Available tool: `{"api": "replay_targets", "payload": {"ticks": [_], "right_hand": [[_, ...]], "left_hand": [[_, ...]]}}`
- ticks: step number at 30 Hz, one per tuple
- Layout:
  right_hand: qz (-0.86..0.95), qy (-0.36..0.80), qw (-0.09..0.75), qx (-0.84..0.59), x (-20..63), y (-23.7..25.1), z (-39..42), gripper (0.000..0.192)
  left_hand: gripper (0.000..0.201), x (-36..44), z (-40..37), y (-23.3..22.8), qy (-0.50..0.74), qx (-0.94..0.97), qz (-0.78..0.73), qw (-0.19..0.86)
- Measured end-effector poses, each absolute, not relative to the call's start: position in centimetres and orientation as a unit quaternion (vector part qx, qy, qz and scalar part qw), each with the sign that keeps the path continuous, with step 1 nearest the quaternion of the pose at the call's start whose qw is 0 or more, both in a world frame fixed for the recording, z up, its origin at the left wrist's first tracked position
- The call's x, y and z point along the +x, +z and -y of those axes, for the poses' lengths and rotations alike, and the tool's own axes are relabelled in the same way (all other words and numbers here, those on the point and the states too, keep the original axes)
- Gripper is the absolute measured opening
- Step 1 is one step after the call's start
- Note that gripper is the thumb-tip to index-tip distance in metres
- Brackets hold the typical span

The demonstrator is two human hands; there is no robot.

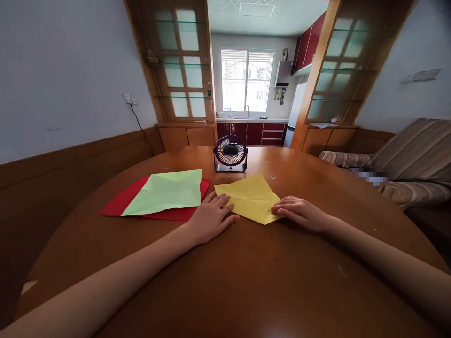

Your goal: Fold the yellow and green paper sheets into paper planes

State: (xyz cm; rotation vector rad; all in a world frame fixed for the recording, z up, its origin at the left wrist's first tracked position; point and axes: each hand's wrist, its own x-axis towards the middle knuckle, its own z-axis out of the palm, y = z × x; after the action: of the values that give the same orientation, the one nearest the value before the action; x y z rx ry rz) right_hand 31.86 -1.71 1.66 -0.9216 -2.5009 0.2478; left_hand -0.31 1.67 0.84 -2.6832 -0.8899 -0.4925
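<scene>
A creased sheet of yellow paper (252, 197) lies on the table in front of me, with a small folded part at its right corner. My left hand (213, 216) rests palm down at the paper's left edge, fingers stretched out and slightly spread. At the right corner, the fingers and thumb of my right hand (299, 212) come together on the paper's edge; the fingertips partly cover the fold. To the left of my left hand, a light green sheet of paper (169, 190) with crease lines lies over a red sheet of paper (132, 199).
A small purple fan (230, 152) stands on the round wooden table (268, 281) beyond the yellow paper. Past the table's right side is a striped sofa (412, 159). Wooden cabinets with glass shelves (183, 65) flank the kitchen opening at the back.
</scene>
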Motion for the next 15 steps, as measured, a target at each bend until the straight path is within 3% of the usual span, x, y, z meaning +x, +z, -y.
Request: {"api": "replay_targets", "payload": {"ticks": [8, 15], "right_hand": [[0.863, 0.202, 0.32, -0.336, 29.4, 1.5, 3.0, 0.035], [0.87, 0.081, 0.323, -0.363, 30.5, 0.7, -1.5, 0.037]], "left_hand": [[0.047, 1.3, 0.0, 0.9, -0.15, -0.94, 0.3, 0.062], [0.042, 0.9, -0.5, 1.4, -0.154, -0.944, 0.291, 0.024]]}}
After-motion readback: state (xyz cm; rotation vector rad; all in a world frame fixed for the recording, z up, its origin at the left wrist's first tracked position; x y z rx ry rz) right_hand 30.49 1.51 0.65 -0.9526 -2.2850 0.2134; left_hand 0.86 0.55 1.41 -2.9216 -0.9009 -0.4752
